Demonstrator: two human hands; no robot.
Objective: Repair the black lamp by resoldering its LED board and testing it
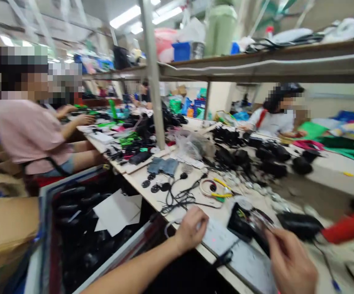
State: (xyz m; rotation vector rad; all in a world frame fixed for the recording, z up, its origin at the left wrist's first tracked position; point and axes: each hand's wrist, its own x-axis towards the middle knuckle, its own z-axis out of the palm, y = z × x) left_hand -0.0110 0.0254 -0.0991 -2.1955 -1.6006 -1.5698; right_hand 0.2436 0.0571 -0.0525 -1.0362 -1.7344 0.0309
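Note:
My left hand (pixel 192 229) is closed, fingers curled, above the left end of a white flat board (pixel 222 241) at the table edge. What it holds, if anything, is hidden. My right hand (pixel 293 259) pinches a dark, shiny part (pixel 260 222), blurred by motion. Against that part is an open black housing (pixel 238 222) with small coloured wires inside. A black cord with a plug (pixel 225 258) hangs over the board's front edge. Behind the hands lie yellow-handled pliers (pixel 222 188) and a tangle of black cables (pixel 180 198).
Left below the table stands a bin (pixel 47 228) of black parts with white sheets (pixel 118 212) on top. A metal post (pixel 154 81) rises from the table. A red sleeve (pixel 351 224) reaches in from the right near a black object (pixel 301 224). Co-workers sit left and opposite.

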